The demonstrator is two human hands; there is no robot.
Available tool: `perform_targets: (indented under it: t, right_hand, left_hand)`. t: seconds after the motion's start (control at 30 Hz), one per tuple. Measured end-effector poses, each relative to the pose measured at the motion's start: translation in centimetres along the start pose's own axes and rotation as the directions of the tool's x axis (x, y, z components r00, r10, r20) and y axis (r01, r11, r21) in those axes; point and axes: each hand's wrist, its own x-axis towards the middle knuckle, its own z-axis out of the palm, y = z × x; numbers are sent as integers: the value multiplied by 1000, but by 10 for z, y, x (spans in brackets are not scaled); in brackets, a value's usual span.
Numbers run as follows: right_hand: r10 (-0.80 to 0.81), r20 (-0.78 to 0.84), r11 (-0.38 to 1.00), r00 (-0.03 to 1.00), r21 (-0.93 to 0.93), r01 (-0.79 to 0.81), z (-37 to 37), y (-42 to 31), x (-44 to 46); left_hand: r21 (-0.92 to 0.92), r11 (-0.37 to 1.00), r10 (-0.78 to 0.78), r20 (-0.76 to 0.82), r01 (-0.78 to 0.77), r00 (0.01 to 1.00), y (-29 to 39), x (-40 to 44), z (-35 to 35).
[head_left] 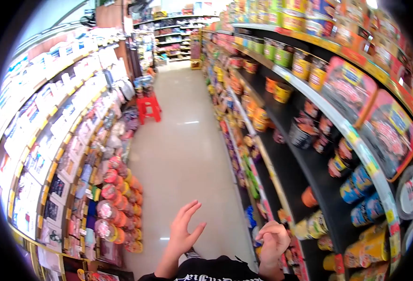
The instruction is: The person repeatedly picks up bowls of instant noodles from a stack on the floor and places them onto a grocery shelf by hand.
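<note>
My left hand point(184, 234) is raised over the aisle floor, its fingers stretched out and the thumb apart, with nothing in it. Near the right-hand shelves, my right hand point(273, 238) has its fingers curled in towards the thumb, and no object shows in it. Closest to that hand are yellow cup-shaped packs point(312, 225) on a dark shelf point(291, 175). Blue tubs point(366, 209) and larger yellow tubs point(366, 253) stand further right. Black tubs point(303, 132) sit higher up along the same shelf.
Stacked tubs with red lids point(107, 209) stand on the floor at left, below shelves of boxed goods point(59, 185). A red stool point(149, 107) bearing items stands further down the tiled aisle point(178, 154). Large flat packs point(389, 133) lean at the right shelf edge.
</note>
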Motion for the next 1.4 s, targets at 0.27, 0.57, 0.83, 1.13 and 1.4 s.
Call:
perform_targets:
  t: [0.27, 0.57, 0.83, 1.13, 1.4]
  right_hand:
    - [19, 301, 1000, 953, 12, -23, 161, 67, 17]
    - [33, 568, 983, 823, 128, -128, 275, 126, 28]
    - [-49, 666, 984, 745, 162, -80, 334, 195, 77]
    - [-238, 642, 950, 729, 310, 37, 393, 260, 215]
    - [-108, 673, 975, 732, 215, -53, 416, 341, 267]
  left_hand:
    - [94, 986, -111, -243, 137, 964, -69, -7, -135]
    - [109, 926, -283, -439, 363, 853, -119, -28, -200]
    - [82, 899, -329, -520, 430, 788, -172, 22, -210]
    - [223, 909, -178, -559, 353, 810, -217, 161, -220]
    - [107, 905, -310, -499, 412, 809, -288, 245, -212]
